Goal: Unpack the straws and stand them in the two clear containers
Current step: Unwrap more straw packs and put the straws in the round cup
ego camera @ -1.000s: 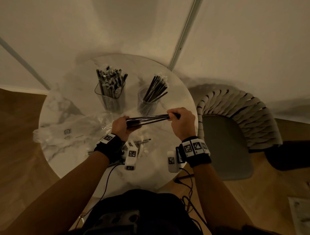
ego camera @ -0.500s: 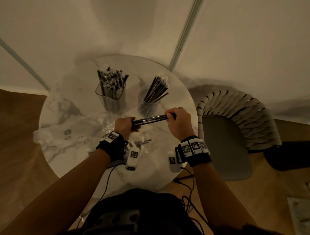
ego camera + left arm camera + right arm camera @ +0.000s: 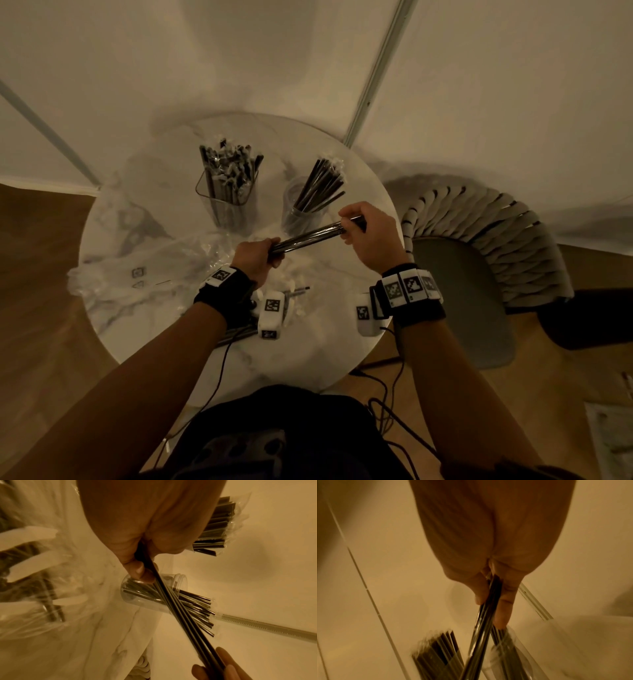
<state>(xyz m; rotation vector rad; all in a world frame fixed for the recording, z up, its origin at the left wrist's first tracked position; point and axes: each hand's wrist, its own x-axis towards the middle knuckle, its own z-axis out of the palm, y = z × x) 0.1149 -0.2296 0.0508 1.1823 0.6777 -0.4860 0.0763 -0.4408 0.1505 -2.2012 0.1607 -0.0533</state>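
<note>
Tilted up now, the straws (image 3: 313,236) have their right end raised toward 1 o'clock. Left hand (image 3: 255,255) grips one end, right hand (image 3: 371,233) the other, above the table (image 3: 325,342), just before the round container (image 3: 301,212).

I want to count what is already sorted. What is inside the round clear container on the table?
The round clear container holds a leaning bunch of dark straws, and their tops poke above the rim. An exact count is not possible: the straws overlap, and the held bundle crosses them in the left wrist view.
</note>
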